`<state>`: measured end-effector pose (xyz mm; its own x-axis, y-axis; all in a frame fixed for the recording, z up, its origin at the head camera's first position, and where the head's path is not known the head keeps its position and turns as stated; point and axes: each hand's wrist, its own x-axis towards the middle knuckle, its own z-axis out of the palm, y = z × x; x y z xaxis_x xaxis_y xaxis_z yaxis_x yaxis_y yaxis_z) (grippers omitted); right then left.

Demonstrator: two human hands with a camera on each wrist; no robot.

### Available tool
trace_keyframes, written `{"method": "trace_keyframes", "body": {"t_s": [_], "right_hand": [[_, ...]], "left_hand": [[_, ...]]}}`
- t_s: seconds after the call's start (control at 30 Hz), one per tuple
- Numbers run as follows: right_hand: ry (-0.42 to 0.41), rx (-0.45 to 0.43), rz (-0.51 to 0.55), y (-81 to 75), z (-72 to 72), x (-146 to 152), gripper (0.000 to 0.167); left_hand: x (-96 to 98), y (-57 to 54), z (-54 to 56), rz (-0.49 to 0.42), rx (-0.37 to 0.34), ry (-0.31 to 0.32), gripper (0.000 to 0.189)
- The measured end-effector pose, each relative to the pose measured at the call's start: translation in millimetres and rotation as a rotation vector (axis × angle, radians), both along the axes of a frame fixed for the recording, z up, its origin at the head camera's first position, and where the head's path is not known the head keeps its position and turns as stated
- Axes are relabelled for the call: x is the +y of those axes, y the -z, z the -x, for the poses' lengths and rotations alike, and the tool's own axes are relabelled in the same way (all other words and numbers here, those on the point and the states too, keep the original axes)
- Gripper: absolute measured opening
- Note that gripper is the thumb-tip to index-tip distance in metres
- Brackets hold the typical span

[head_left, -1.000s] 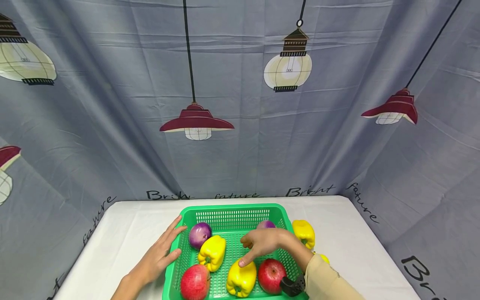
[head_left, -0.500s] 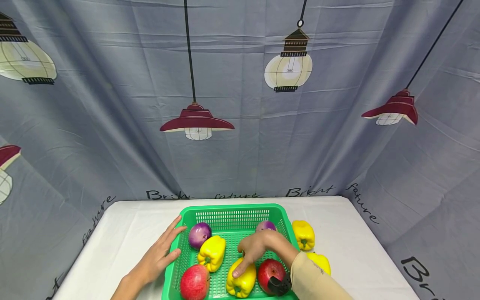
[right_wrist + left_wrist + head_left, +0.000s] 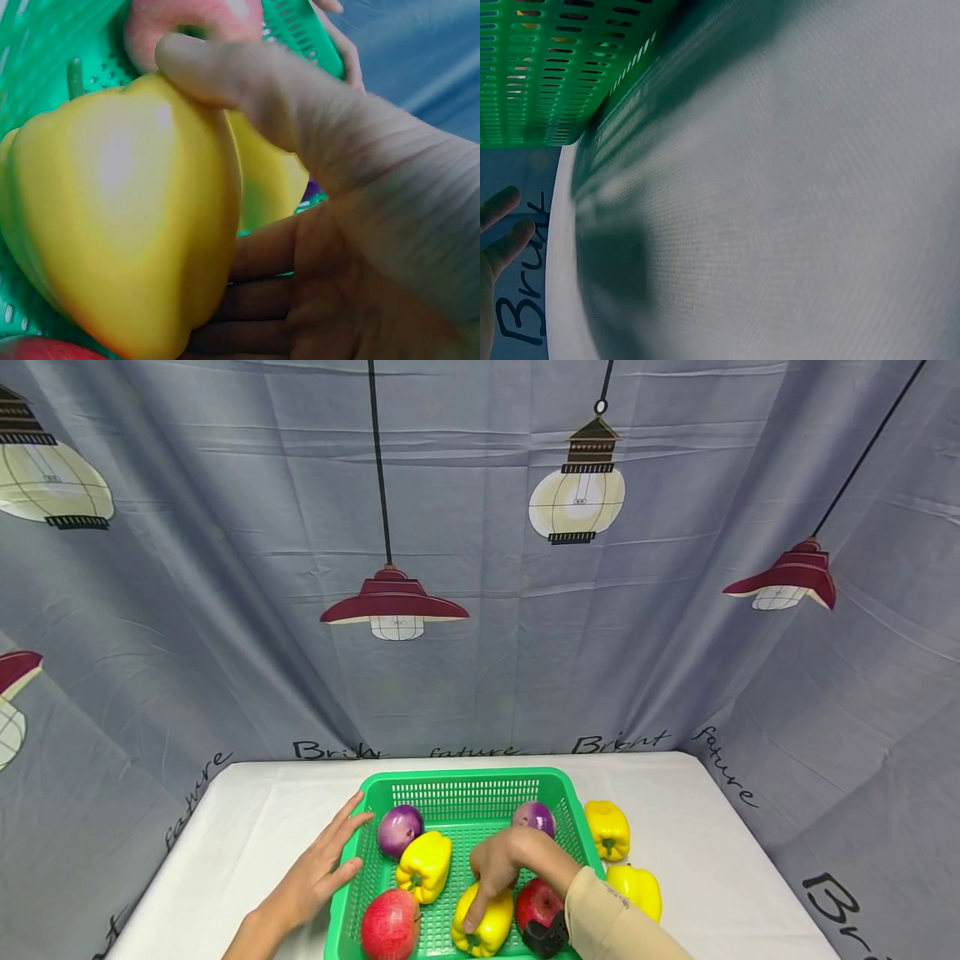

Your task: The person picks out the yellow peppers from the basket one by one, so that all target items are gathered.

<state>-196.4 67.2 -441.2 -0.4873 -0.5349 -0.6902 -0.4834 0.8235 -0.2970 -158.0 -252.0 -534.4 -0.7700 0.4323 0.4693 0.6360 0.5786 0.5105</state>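
Nearest the body, a beige sleeve (image 3: 615, 918) ends at the wrist of the right hand (image 3: 495, 864), with a black device (image 3: 546, 937) under that wrist. The right hand reaches down into the green basket (image 3: 480, 772) and grips a yellow pepper (image 3: 497, 925), thumb laid along one side and fingers extended behind the other. The pepper is inside the basket, directly below that hand; whether it touches the basket floor I cannot tell. A red fruit (image 3: 536, 902) sits just right of the gripped pepper, partly covered by the forearm and black device. An apple (image 3: 390, 925) lies between the two hands, nearer the body than either.

The left hand (image 3: 311, 877) is spread at the basket's left side, fingers parted and straight, tips over the rim; actual contact cannot be told. Between the hands is a second pepper (image 3: 424, 865), and an onion (image 3: 400, 831) beside it, just beyond the left thumb. Another onion (image 3: 534, 816) is beyond the right hand and slightly to its right.

Outside the basket, to the right of the right hand, two more peppers rest near each other on the white bench (image 3: 262, 810): one just past the forearm (image 3: 636, 891), one farther out (image 3: 607, 830). Beyond both hands hangs a grey-blue cloth (image 3: 480, 693) printed with lamps (image 3: 393, 602) and black lettering.
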Motion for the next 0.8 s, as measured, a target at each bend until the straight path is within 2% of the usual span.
{"method": "trace_keyframes", "body": {"t_s": [0.17,0.3,0.63,0.8], "right_hand": [[0.027,0.046,0.071,1.9,-0.6,4,0.052],[0.018,0.043,0.106,0.1,1.5,8,0.05],[0.071,0.07,0.255,2.9,5.8,17,0.049],[0.078,0.067,0.366,-1.7,6.2,27,0.037]], "left_hand": [[0.2,0.4,0.6,0.001,0.002,0.001,0.06],[0.3,0.2,0.8,0.002,0.001,0.002,0.06],[-0.5,-0.8,0.0,-0.003,-0.001,-0.004,0.06],[0.1,-1.4,-0.5,0.001,-0.001,-0.004,0.06]]}}
